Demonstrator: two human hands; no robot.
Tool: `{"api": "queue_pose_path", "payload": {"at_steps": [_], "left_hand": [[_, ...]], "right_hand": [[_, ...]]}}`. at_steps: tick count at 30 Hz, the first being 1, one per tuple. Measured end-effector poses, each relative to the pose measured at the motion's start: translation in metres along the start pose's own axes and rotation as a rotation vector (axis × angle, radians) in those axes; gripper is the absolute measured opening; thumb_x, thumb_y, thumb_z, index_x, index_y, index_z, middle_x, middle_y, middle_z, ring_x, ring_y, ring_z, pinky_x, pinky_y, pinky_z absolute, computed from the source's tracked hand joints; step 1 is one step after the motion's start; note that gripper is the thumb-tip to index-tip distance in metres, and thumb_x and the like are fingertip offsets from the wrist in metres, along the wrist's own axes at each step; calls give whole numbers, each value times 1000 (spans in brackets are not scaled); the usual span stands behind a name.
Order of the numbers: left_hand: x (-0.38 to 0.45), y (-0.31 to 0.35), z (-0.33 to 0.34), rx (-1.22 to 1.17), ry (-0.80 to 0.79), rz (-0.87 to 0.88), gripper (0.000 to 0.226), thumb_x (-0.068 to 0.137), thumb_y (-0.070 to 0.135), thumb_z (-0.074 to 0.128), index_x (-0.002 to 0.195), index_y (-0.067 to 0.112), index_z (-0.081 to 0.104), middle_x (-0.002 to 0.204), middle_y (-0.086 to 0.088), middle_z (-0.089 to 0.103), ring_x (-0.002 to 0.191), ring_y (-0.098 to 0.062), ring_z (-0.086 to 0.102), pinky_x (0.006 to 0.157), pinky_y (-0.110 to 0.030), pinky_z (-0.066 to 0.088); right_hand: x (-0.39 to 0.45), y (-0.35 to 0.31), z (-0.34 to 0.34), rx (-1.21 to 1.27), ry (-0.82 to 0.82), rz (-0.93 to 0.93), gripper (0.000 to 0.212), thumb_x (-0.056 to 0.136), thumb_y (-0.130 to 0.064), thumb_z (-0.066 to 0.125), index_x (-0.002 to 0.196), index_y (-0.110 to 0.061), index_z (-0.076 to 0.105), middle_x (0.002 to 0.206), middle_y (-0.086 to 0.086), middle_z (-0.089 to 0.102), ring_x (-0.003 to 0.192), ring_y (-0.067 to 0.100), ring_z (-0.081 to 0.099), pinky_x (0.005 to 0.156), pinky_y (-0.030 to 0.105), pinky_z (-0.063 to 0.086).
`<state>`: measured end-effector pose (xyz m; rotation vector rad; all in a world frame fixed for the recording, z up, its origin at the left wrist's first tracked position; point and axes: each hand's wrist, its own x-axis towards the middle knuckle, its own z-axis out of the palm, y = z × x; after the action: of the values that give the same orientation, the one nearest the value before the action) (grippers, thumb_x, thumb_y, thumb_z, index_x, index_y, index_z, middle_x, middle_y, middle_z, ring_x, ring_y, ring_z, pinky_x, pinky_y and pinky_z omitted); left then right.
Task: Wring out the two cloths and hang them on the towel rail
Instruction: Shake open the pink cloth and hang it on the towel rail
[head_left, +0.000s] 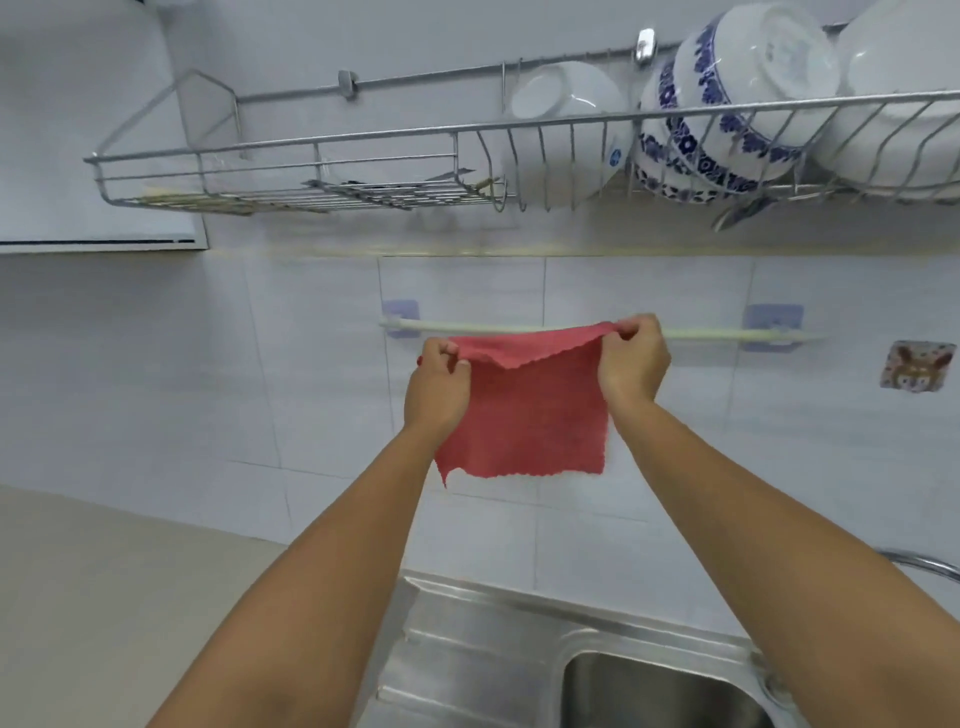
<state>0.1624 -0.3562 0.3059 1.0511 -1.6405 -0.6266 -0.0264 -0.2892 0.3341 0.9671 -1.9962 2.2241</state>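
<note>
Head view: red cloth (524, 415) spread at towel rail (467, 327).
Grip: left hand (436, 387), right hand (631, 364) pinched top corners.
Tip: drape evenly, leave room for cloth 2.

Two bare forearms, no sleeves in view. The left hand (436, 387) and right hand (631, 364) wear no gloves, rings, or watch; fingernails short.

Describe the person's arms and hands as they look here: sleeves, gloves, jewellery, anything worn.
Both forearms are bare right up to the bottom edge of the picture; no sleeve shows. The left hand and right hand wear no gloves. No ring, watch or bracelet is visible on either wrist or on the fingers that show.
</note>
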Motion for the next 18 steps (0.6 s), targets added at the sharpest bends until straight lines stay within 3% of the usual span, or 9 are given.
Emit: {"api": "queue_pose_path", "payload": {"at_steps": [4, 8, 10, 14, 16, 18], "left_hand": [[37, -12, 4, 152, -54, 105, 16, 93, 18, 46, 108, 23, 44, 111, -7, 65, 100, -33, 61, 89, -44, 47], [62, -25, 3, 312, -42, 199, 22, 94, 15, 45, 116, 21, 47, 118, 0, 63, 120, -22, 53, 118, -46, 15], [69, -29, 3, 355, -31, 253, 25, 94, 15, 44, 118, 22, 47, 118, 3, 64, 123, -17, 52, 119, -46, 5], [85, -35, 7, 337, 41, 339, 36, 92, 9, 41, 127, 17, 40, 114, 1, 66, 116, -20, 57, 111, -48, 25], [91, -39, 8, 378, 85, 367, 33, 94, 11, 41, 127, 13, 39, 112, -1, 67, 115, -21, 58, 109, -45, 27], [97, -44, 8, 443, 107, 383, 30, 96, 19, 41, 125, 14, 46, 117, -1, 65, 118, -21, 56, 111, -45, 25]], "right_hand": [[10, -2, 14, -251, 21, -192, 11, 87, -6, 53, 88, -12, 63, 102, 0, 51, 80, 18, 53, 66, 28, 40], [29, -13, 26, -382, -41, -145, 10, 89, -13, 55, 94, -16, 63, 92, 1, 59, 76, 22, 56, 63, 29, 41], [33, -17, 33, -326, -23, -89, 14, 90, -12, 53, 104, -12, 53, 85, 3, 59, 71, 25, 56, 61, 29, 38], [27, -18, 60, -317, 64, -115, 19, 92, -11, 47, 110, -7, 42, 80, 8, 59, 68, 30, 56, 59, 34, 41], [22, -8, 75, -478, 31, -276, 17, 93, -12, 43, 109, -6, 45, 72, 7, 60, 64, 30, 55, 71, 38, 45], [18, 7, 83, -697, -4, -499, 17, 95, -20, 43, 103, -7, 51, 69, 5, 62, 65, 29, 56, 81, 41, 40]]}}
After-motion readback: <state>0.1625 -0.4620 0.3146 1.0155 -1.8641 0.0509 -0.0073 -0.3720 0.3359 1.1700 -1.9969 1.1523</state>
